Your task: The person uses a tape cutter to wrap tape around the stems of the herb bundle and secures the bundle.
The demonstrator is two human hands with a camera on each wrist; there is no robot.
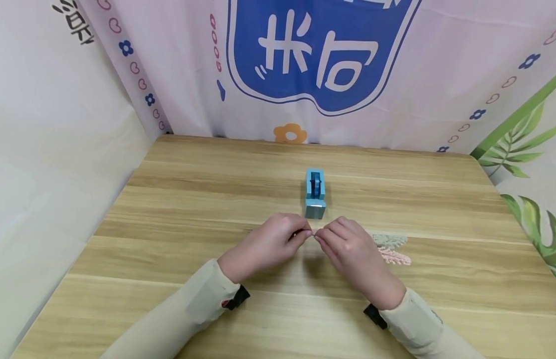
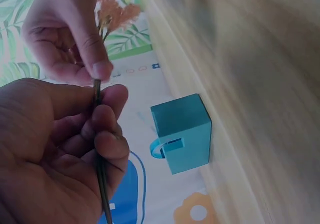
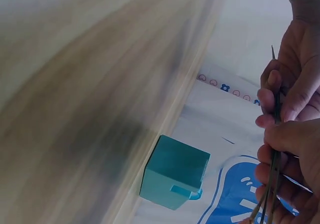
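My left hand (image 1: 271, 242) and right hand (image 1: 356, 257) meet at the fingertips over the middle of the table. Between them they pinch a small bunch of thin dark flower stems (image 2: 102, 184). In the left wrist view the stems run across my left palm and past its fingers, with the right thumb and fingers pinching just above. Fluffy pink flower heads (image 1: 396, 258) and pale green ones (image 1: 390, 240) stick out beyond the right hand. Just past the fingertips stands a blue tape dispenser (image 1: 315, 209), its cutting end toward me.
The wood-grain table (image 1: 192, 189) ends at a printed cloth backdrop (image 1: 188, 75). White cloth (image 1: 58, 124) hangs at the left, and leaf-patterned cloth (image 1: 538, 174) at the right. Each sleeve has a black strap piece (image 1: 238, 297) near the wrist.
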